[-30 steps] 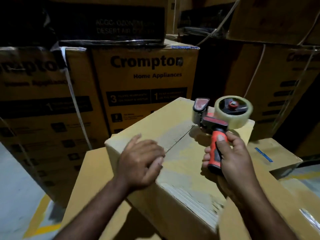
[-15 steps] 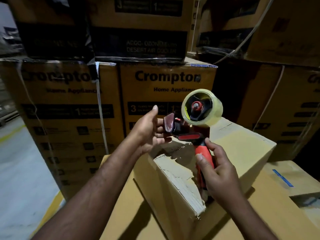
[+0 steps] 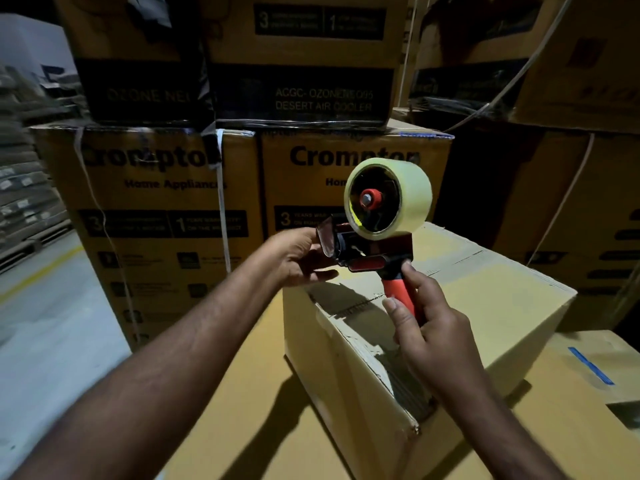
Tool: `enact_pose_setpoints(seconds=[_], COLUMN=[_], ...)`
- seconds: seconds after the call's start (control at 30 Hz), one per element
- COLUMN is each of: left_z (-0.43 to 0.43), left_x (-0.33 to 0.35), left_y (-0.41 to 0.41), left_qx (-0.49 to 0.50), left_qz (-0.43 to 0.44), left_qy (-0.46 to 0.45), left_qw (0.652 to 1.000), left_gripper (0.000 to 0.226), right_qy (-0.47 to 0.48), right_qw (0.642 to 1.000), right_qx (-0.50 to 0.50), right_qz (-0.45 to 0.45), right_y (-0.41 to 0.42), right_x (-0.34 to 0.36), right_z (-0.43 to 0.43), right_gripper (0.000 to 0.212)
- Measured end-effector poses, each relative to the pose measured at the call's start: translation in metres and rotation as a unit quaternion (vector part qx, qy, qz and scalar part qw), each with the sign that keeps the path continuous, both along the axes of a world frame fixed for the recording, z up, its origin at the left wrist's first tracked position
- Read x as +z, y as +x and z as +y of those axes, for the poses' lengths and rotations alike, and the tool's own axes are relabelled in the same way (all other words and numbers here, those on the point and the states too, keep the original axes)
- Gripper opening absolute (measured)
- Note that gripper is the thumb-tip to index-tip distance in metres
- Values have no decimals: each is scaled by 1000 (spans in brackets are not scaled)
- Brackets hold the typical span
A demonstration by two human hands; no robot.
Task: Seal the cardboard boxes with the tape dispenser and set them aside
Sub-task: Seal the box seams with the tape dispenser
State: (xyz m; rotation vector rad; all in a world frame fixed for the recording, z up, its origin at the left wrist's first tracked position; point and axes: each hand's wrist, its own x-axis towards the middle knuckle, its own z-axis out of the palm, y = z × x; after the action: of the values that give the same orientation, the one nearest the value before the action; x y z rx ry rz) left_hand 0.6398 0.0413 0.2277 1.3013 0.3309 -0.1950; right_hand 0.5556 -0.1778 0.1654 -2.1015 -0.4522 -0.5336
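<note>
gripping tape dispenser (image 3: 379, 251) above closed cardboard box (image 3: 502, 299).

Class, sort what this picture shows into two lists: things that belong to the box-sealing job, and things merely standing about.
Belongs to the job: tape dispenser gripped by the right hand; left hand at its front end; small cardboard box beneath.

Standing about: stacked Crompton cartons; large carton underneath; box with a blue strip at right.

Before us, dim yellow-and-black printed cardboard cartons (image 3: 166, 202), white straps (image 3: 223, 202), pale grey floor (image 3: 45, 341), yellow painted line (image 3: 41, 271).
</note>
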Motion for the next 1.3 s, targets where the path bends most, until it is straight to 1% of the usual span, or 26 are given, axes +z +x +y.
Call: enact_pose_setpoints(seconds=[0.1,0.17,0.23,0.27,0.33,0.37,0.4,0.43,0.5,0.53,0.6,0.67,0.73,0.8,0.87,0.9,0.97,1.07,1.13,1.2,1.23,1.3], left_z=[24,36,44,48,64,75,85,95,103,101,90,77,68,62,56,52,43,33,31,32,35,45], left_x=[10,15,14,10,2,-2,-4,-8,-12,-14,-17,-21,-27,-35,-37,-36,-31,-27,-29,-29,-28,-26], left_y=[3,3,6,11,21,25,26,25,18,13,1,-7,-13,-15,-16,-16,-16,-16,-17,-21,-22,-21], left_qx=[-18,-23,-14,-4,37,63,74,67,24,-8,-75,-131,-168,-176,-151,-135,-110,-81,-54,-43,-40,-32], left_qz=[-26,-39,-51,-56,-65,-63,-55,-48,-27,-7,44,81,99,113,108,95,62,42,46,43,34,17], left_qy=[162,249,318,360,472,498,493,476,427,387,275,209,129,6,-117,-158,-188,-175,-174,-178,-174,-164], left_qw=[986,967,947,931,878,863,865,875,903,922,958,966,972,978,976,973,974,980,982,982,983,986], left_gripper=[11,8,8,8,7,7,9,10,14,21,41,60,80,99,105,103,92,62,41,24,18,14], right_qy=[-15,-31,-45,-53,-76,-86,-92,-93,-82,-69,-45,-18,3,23,37,41,47,53,56,60,62,62], right_qw=[1000,999,998,998,996,996,995,995,996,997,998,999,998,996,994,993,992,990,990,991,991,991], right_qx=[14,22,29,31,31,28,24,21,18,16,17,29,46,67,87,94,106,116,115,111,110,110], right_qz=[0,4,10,14,20,22,23,25,30,34,43,42,41,47,54,54,56,59,56,53,54,55], right_y=[3,8,13,16,19,20,20,20,21,22,26,29,30,29,27,27,25,21,17,15,15,13], right_x=[0,0,1,1,2,0,-1,-4,-6,-5,0,8,18,28,35,37,39,39,41,42,42,43], right_z=[9,15,20,22,22,21,20,20,19,19,18,16,14,15,17,17,18,18,17,15,13,11], right_gripper=[64,63,59,58,57,56,56,55,53,52,52,51,49,49,50,50,50,53,63,68,69,68])
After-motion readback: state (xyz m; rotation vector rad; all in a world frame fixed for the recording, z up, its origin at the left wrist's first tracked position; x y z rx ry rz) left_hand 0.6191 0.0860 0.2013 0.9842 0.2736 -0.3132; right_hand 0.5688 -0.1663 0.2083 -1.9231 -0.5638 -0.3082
